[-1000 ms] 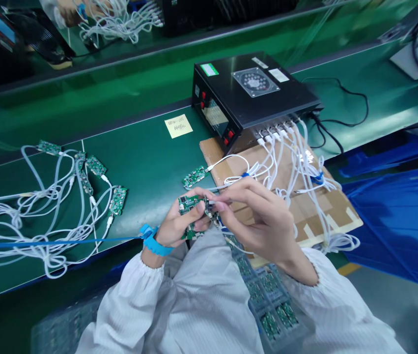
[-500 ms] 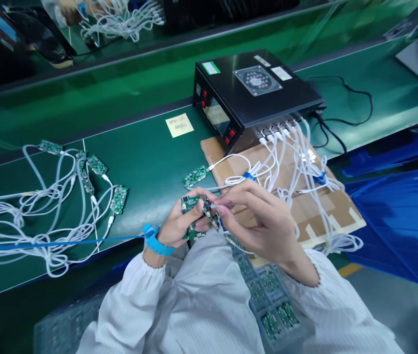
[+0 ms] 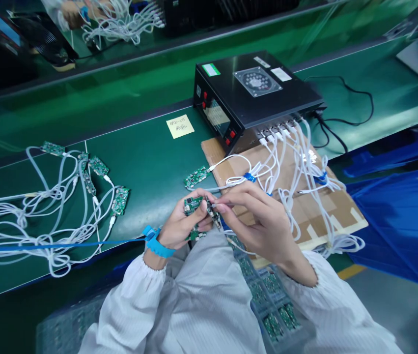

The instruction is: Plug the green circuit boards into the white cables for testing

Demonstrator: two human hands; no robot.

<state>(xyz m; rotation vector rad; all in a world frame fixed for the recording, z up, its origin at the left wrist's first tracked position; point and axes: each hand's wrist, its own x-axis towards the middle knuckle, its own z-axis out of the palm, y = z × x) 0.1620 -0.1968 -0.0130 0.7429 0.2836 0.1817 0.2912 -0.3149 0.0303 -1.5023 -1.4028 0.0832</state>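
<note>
Several green circuit boards (image 3: 193, 202) are gripped in my left hand (image 3: 181, 221), which wears a blue wrist strap (image 3: 159, 244) with a cord running left. One board (image 3: 213, 214) stands on edge between my two hands. My right hand (image 3: 262, 221) pinches a white cable plug (image 3: 215, 206) at that board's edge; whether it is fully seated is hidden by the fingers. Just beyond the hands, another circuit board (image 3: 197, 177) lies on the green bench, joined to a white cable. White cables (image 3: 275, 167) lead from the black test box (image 3: 256, 98).
A cardboard sheet (image 3: 231, 169) lies under the cables. At left are several cabled circuit boards (image 3: 121, 200) and tangled white cables (image 3: 50, 250). A yellow note (image 3: 180, 126) sits on the bench (image 3: 138, 162). Trays of boards (image 3: 278, 319) stand below. Across the divider a co-worker's hand (image 3: 72, 14) shows.
The board between my hands has turned slightly, and my right fingers have shifted a little at the plug. The whole view has moved slightly.
</note>
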